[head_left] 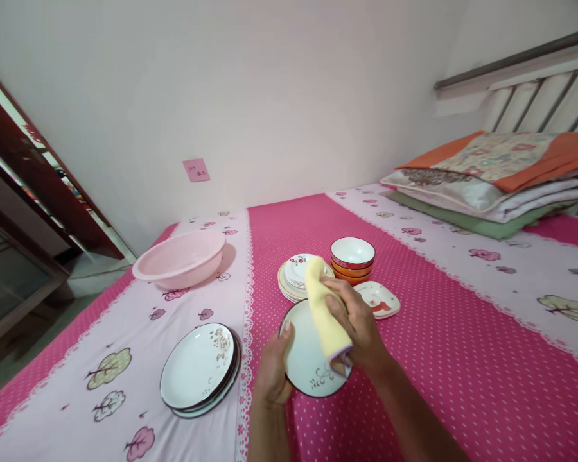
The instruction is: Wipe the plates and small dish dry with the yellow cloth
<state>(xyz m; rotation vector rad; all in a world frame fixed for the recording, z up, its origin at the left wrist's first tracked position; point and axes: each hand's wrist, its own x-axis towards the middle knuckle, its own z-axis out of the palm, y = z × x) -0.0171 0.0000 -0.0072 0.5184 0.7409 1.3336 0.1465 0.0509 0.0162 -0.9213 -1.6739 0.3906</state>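
Observation:
My left hand [273,367] grips the left rim of a white plate [299,359] with a dark edge and a brown floral print, its thumb on the top face. The plate is held tilted above the pink bedspread. In my right hand [351,316] is a bunched yellow cloth [322,314] with a purple hem, lying against the plate's right side. Just beyond the plate stands a stack of small white plates [293,273], partly hidden by the cloth. Stacked bowls [352,256] and a squarish dish with a red figure [384,299] are near my right hand.
A stack of dark-rimmed plates [197,366] lies to the left on the patterned bedspread [183,436]. Behind it sits a pink basin [180,263]. Folded bedding and a pillow [491,167] are at the far right by the headboard. A wall [289,96] closes off the back.

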